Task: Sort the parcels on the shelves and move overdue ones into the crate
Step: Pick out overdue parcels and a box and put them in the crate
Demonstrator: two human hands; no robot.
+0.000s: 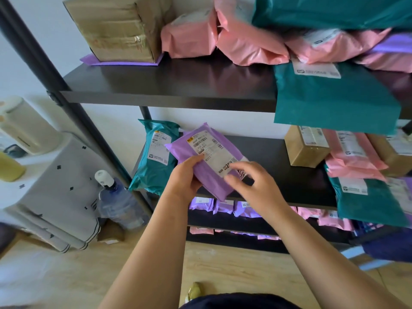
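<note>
The left hand [185, 177] grips the purple parcel [189, 150] by its lower left edge, thumb on top. The right hand [256, 186] touches its label [211, 152] with loosely bent fingers, gripping nothing. The parcel is tilted over the front left part of the middle shelf [278, 157], with a teal parcel [156, 161] just behind it at the shelf's left end
</note>
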